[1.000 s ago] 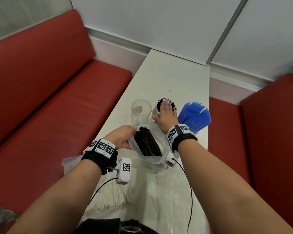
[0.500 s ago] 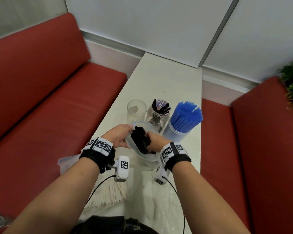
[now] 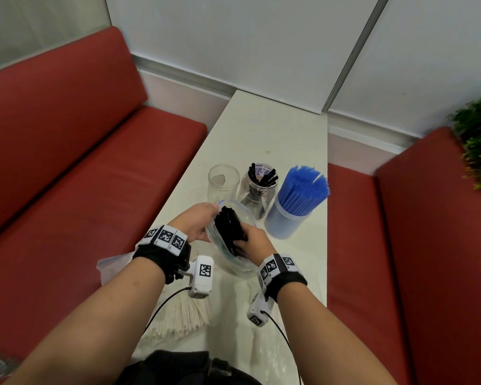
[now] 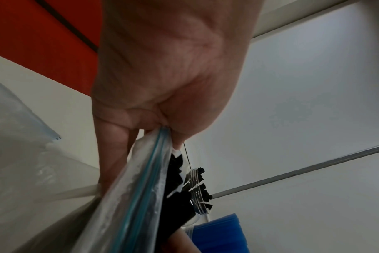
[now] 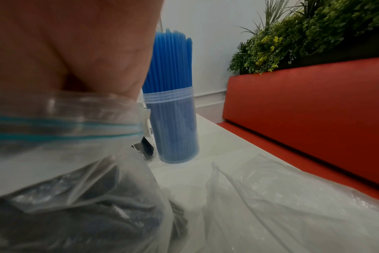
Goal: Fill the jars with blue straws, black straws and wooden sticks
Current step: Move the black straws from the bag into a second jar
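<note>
My left hand (image 3: 210, 212) pinches the zip rim of a clear plastic bag (image 3: 235, 263) and holds it wide; the pinch shows in the left wrist view (image 4: 162, 131). My right hand (image 3: 245, 240) reaches inside the bag and grips a bundle of black straws (image 3: 228, 225); its fingertips are hidden. Behind the bag stand three jars: an empty jar (image 3: 223, 183), a middle jar (image 3: 257, 198) with several black straws (image 3: 264, 177), and a right jar (image 3: 285, 222) packed with blue straws (image 3: 303, 187). Wooden sticks (image 3: 178, 315) lie fanned under my left forearm.
An empty crumpled plastic bag (image 5: 281, 196) lies on the white table (image 3: 275, 129) at the front right, another flat bag (image 3: 113, 266) at the left edge. Red benches (image 3: 81, 168) flank the narrow table. A green plant (image 5: 314, 34) sits behind the right bench.
My right hand left the middle jar, where black straws now stand, and came back into the bag onto the black bundle. My left hand kept its hold on the rim.
</note>
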A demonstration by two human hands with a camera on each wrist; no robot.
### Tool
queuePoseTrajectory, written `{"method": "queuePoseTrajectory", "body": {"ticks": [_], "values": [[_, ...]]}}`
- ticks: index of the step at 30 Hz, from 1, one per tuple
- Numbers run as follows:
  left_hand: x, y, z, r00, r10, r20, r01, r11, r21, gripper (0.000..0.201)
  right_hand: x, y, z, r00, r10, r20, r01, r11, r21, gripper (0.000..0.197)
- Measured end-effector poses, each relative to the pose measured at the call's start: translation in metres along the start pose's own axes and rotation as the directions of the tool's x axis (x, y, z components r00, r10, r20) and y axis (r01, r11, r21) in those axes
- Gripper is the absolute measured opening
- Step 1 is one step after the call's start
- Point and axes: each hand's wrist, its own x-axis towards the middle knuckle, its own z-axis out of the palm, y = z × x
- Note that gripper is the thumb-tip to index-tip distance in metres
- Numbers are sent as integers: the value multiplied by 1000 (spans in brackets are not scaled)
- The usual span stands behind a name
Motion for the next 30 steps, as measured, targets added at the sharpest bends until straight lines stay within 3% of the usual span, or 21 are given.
{"method": "queuePoseTrajectory", "body": {"ticks": [3, 7, 13, 17, 19, 23, 26, 30], "values": [[-1, 0, -3, 1000, -3, 7, 3, 1000, -27, 32, -2, -4, -8, 1000, 2, -28, 1, 994, 105, 41], [-1, 0, -7, 1000, -8, -1, 8, 999, -44, 32, -1, -10, -18, 985, 26, -169, 17, 968, 249, 40], [2, 0, -6, 1000, -11, 7, 12, 998, -65, 34, -2, -17, -27, 995, 39, -96, -14, 969, 245, 41], [4, 0, -10, 1000, -14, 18, 16, 997, -71, 35, 2, -45, -82, 986, -27, -166, 83, 935, 344, 44], [5, 0, -11, 999, -19, 31, 21, 998, -65, 35, 10, -64, -123, 954, -60, -295, 181, 896, 404, 37], [7, 1, -12, 999, -32, 41, 34, 997, -68, 35, 32, -89, -190, 815, -39, -578, 374, 798, 473, 27], [9, 2, -13, 999, -36, 36, 39, 997, -66, 35, 53, -87, -199, 748, 16, -664, 368, 822, 434, 21], [13, 2, -15, 999, -40, 25, 42, 997, -65, 34, 77, -65, -169, 742, 84, -665, 278, 864, 420, 29]]}}
